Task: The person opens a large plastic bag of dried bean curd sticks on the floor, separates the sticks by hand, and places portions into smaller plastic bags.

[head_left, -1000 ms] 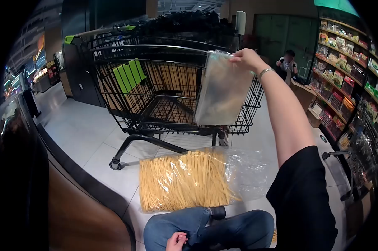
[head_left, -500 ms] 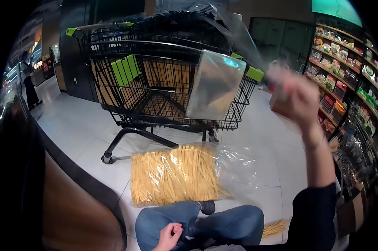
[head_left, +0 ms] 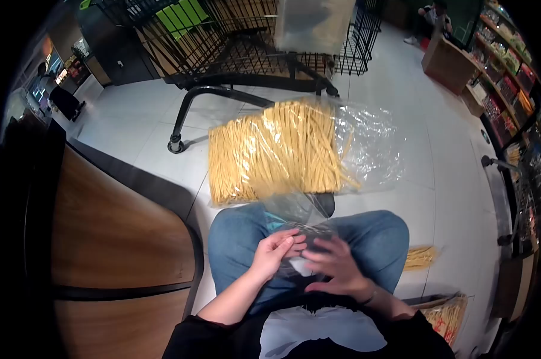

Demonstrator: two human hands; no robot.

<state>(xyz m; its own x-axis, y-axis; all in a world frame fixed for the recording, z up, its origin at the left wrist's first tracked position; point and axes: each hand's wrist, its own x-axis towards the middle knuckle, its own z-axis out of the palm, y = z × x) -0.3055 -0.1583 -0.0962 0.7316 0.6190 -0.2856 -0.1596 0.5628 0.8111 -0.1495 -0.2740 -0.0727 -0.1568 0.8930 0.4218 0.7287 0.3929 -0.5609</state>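
Note:
Over my lap, a clear plastic bag [head_left: 294, 209] hangs between my two hands, blurred in part. My left hand [head_left: 273, 254] pinches its near edge between thumb and fingers. Just to the right, my right hand [head_left: 336, 266] has its fingers spread beside the bag, smeared by motion. Beyond my knees lies a large clear bag of long yellow dried strips [head_left: 270, 155] on the floor, its loose plastic end toward the right.
A black shopping cart [head_left: 252, 66] stands behind the large bag, with a clear plastic sheet or pouch [head_left: 315, 27] on its side. Small bundles of strips [head_left: 420, 257] and a packed bag [head_left: 447, 317] lie right. A wooden counter [head_left: 121, 221] borders the left; a person [head_left: 435, 18] crouches far right.
My right hand has come down from the upper right to my lap, and a clear plastic bag is now there. My left hand has risen to grip it. The view has tilted downward.

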